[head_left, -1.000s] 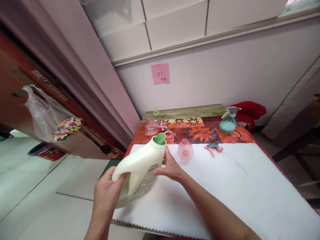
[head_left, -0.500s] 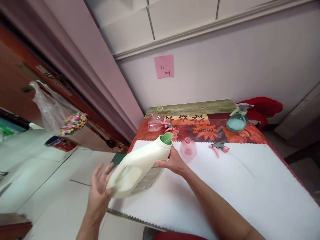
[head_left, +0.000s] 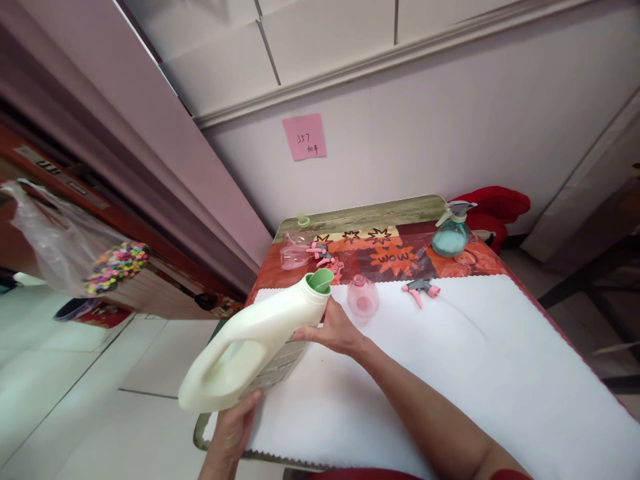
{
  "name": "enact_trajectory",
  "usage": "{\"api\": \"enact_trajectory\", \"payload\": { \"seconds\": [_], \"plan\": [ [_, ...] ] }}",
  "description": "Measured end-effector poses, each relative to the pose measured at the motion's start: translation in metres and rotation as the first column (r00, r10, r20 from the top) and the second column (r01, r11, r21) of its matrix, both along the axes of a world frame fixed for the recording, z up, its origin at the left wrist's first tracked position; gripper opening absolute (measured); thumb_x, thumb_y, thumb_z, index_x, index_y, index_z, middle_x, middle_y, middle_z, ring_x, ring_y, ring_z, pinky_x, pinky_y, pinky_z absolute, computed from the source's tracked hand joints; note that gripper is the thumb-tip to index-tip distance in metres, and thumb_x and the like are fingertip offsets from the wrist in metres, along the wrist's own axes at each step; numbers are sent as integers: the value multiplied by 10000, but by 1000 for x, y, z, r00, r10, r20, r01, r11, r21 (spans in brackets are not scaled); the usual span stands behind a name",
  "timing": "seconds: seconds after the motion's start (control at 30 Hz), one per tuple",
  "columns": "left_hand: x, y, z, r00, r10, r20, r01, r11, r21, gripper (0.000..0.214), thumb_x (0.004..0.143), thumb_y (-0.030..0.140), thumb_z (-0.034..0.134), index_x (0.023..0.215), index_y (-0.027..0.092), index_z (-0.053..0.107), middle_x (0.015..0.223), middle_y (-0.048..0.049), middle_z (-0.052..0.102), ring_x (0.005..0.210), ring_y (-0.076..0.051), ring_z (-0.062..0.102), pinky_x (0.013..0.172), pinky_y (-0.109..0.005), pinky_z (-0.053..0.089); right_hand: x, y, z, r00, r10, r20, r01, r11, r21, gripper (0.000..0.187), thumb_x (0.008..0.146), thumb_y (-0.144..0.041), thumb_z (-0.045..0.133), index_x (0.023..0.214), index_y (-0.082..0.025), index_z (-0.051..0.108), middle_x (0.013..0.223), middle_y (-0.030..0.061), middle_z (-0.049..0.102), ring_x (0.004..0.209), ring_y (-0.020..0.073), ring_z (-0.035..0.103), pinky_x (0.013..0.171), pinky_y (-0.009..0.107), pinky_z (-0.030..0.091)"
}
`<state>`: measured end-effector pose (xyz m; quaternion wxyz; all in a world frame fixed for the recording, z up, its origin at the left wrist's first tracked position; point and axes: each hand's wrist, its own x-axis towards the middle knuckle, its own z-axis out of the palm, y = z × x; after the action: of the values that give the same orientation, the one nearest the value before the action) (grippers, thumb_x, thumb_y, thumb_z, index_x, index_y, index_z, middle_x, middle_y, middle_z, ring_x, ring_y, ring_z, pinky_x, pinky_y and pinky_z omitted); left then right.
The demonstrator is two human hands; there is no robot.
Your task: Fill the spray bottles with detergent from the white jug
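right hand (head_left: 334, 330) grips cream handled jug (head_left: 280, 313) below green spout (head_left: 323, 281), tilted over white-covered table (head_left: 450, 373); left hand (head_left: 234, 427) at jug's base, fingers mostly hidden, grip cannot be told; open pink bottle (head_left: 363, 300) nearby.

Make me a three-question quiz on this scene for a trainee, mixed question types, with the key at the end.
1. Multiple choice: which part of the pale jug is the right hand nearest? A) the bottom end B) the green spout C) the handle opening
2. True or false: the teal spray bottle stands upright.
3. Fill in the blank: seen from the wearer's view, the loose pink-and-grey spray head lies to the ____ of the round pink bottle.

Key: 1. B; 2. True; 3. right
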<state>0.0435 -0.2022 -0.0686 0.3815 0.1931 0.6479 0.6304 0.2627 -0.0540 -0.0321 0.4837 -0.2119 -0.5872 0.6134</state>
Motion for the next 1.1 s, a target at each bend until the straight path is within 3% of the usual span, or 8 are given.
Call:
{"api": "enact_trajectory", "payload": {
  "seconds": [0.2,0.43,0.57,0.73,0.93,1.1],
  "plan": [
    [-17,16,26,999,24,28,-29,987,159,673,416,340,876,1074,306,739,1068,-46,775,1247,-415,586,1046,-613,476,-2,-3,0,999,-40,28,42,997,-60,596,683,-523,837,1153,-207,652,1099,82,736,991,275,689,718,349,593],
    [-17,36,31,1000,-10,-12,13,968,251,596,493,329,857,1075,287,737,1127,-61,757,1221,-380,606,1039,-592,479,0,6,-7,995,-92,44,95,992,-84,556,695,-569,808,1074,-175,708,970,88,748,849,251,697,702,361,586],
    [-13,46,36,998,-44,-42,53,964,259,631,505,318,861,1120,292,723,1163,-68,746,1216,-376,611,1028,-583,492,0,7,-11,992,-122,-5,120,983,-138,573,720,-627,760,1040,-154,722,929,91,742,758,234,680,621,342,571],
    [-13,59,46,998,-12,-56,25,971,236,762,426,257,883,1165,299,702,1184,-54,741,1221,-383,606,1009,-557,520,-4,5,-16,970,-223,-99,198,957,-211,581,750,-669,710,1007,-148,728,1004,126,736,893,308,703,673,391,599],
    [-13,69,54,993,-69,-93,90,965,245,728,457,222,874,1163,269,701,1187,-66,736,1254,-397,580,1016,-556,521,-3,5,-15,959,-268,-87,234,930,-284,627,735,-707,695,998,-138,698,805,101,708,721,257,682,624,393,616],
    [-17,72,59,991,-72,-116,97,968,229,705,435,206,880,1118,256,715,1203,-73,727,1256,-407,576,1054,-561,493,-4,5,-15,949,-286,-133,229,914,-334,667,736,-700,689,1084,-131,677,909,119,714,808,278,700,612,393,634]
  ]
}}
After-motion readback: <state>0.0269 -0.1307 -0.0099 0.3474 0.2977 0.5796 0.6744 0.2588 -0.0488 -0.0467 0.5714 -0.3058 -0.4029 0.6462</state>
